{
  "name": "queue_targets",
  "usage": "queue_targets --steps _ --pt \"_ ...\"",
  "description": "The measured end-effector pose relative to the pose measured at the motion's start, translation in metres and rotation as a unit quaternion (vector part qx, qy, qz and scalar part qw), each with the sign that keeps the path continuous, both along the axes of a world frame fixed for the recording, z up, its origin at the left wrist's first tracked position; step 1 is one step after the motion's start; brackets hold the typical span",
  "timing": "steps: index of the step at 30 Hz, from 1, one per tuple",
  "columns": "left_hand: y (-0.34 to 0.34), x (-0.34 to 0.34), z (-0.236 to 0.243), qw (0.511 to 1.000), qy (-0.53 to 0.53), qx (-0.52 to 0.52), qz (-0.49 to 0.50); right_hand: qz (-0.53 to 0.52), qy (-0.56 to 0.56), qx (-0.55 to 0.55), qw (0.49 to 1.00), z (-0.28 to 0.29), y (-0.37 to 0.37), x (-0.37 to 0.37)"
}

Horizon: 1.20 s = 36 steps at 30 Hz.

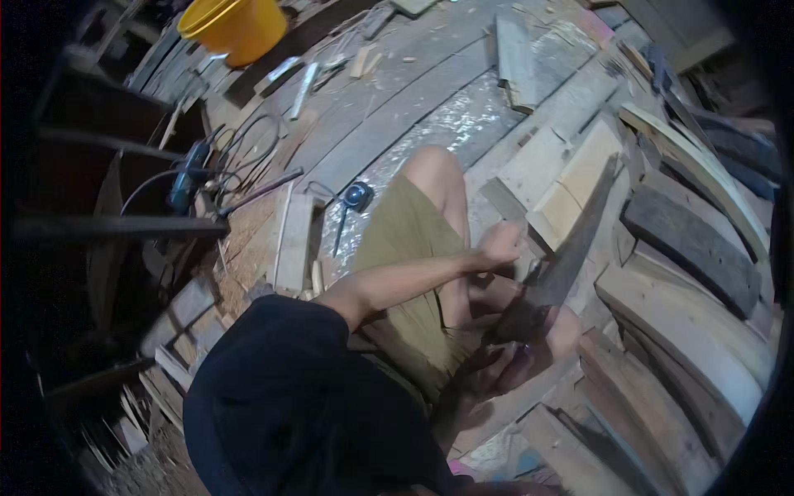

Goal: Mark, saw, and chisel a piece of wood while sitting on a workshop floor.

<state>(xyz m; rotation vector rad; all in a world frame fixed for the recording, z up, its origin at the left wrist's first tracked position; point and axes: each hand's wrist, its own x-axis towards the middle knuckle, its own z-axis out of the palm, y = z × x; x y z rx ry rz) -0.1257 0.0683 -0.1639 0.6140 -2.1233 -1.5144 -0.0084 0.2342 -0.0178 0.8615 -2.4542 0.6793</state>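
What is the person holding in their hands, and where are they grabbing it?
The right hand grips a hand saw by its handle, at the lower end of the blade. The left hand rests on a pale wooden plank beside the blade, steadying it.

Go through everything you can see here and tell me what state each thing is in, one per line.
Left hand: resting on a pale wood block.
Right hand: gripping the handle of a saw.
Saw: blade laid against the block.
Yellow bucket: upright on the planks.
Power tool: lying on the floor, cord loose.
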Motion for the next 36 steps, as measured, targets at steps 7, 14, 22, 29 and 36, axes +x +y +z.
queue_targets --steps 7,14,22,29,36 --pt "-0.003 0.008 0.004 0.989 -0.141 0.010 -0.041 -0.002 -0.019 -0.093 0.995 -0.041 0.017 -0.011" --pt "0.007 0.009 -0.022 0.995 -0.067 -0.070 0.006 0.022 -0.113 -0.169 0.979 -0.056 0.023 -0.013" --pt "0.000 0.010 -0.011 0.992 -0.110 -0.055 -0.023 0.031 -0.161 -0.210 0.964 -0.070 0.021 -0.018" --pt "0.000 0.018 -0.021 0.990 -0.117 -0.049 -0.061 0.057 -0.196 -0.224 0.953 -0.075 0.020 -0.018" --pt "0.011 0.021 -0.004 0.984 -0.130 -0.101 -0.067 0.063 -0.209 -0.228 0.949 -0.080 0.028 -0.022"
